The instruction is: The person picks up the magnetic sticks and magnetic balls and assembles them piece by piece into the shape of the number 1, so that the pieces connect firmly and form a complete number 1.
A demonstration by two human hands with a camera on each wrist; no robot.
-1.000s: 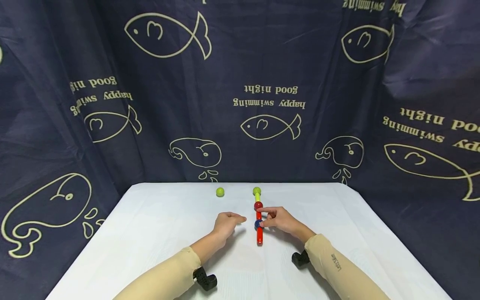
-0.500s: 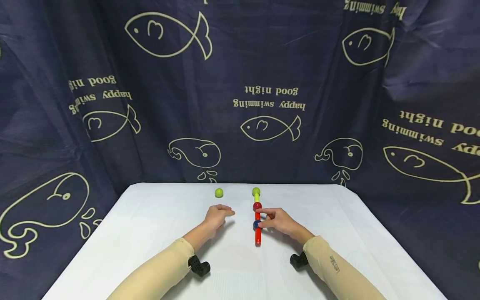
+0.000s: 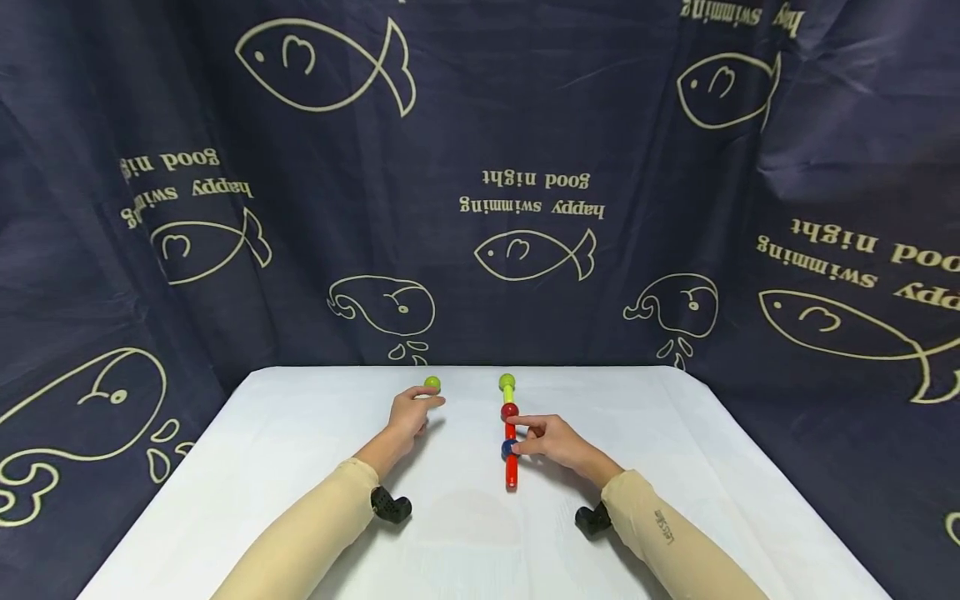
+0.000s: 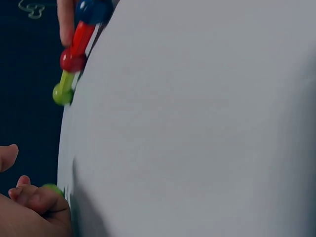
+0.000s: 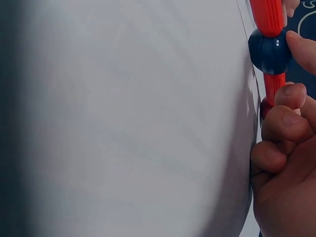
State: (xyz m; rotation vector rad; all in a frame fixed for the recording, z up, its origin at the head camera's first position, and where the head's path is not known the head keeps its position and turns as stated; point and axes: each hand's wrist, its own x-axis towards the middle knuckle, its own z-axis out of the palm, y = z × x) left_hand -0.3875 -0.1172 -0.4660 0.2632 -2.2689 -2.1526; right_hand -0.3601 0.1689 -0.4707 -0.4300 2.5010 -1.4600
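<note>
A toy rod chain [image 3: 511, 433] lies on the white table [image 3: 300, 467], pointing away from me: green ball, yellow-green rod, red ball [image 3: 510, 411], red rod, blue ball [image 3: 507, 448], red rod. My right hand [image 3: 527, 435] pinches it at the blue ball [image 5: 269, 51], thumb on the ball, curled fingers [image 5: 286, 111] over the red rod. A loose green ball [image 3: 432, 383] sits left of the chain near the far edge. My left hand [image 3: 426, 402] reaches it, fingertips at the ball [image 4: 52, 188], thumb [image 4: 7, 157] held apart.
A dark blue curtain [image 3: 480, 167] with fish and whale prints hangs close behind and round both sides of the table. Black wrist mounts [image 3: 390, 506] [image 3: 592, 518] sit under both tan sleeves. The table's far edge [image 3: 465, 367] lies just beyond the green balls.
My left hand has moved away from the rod chain, forward and left, up to the loose green ball. The right hand and the chain have stayed in place.
</note>
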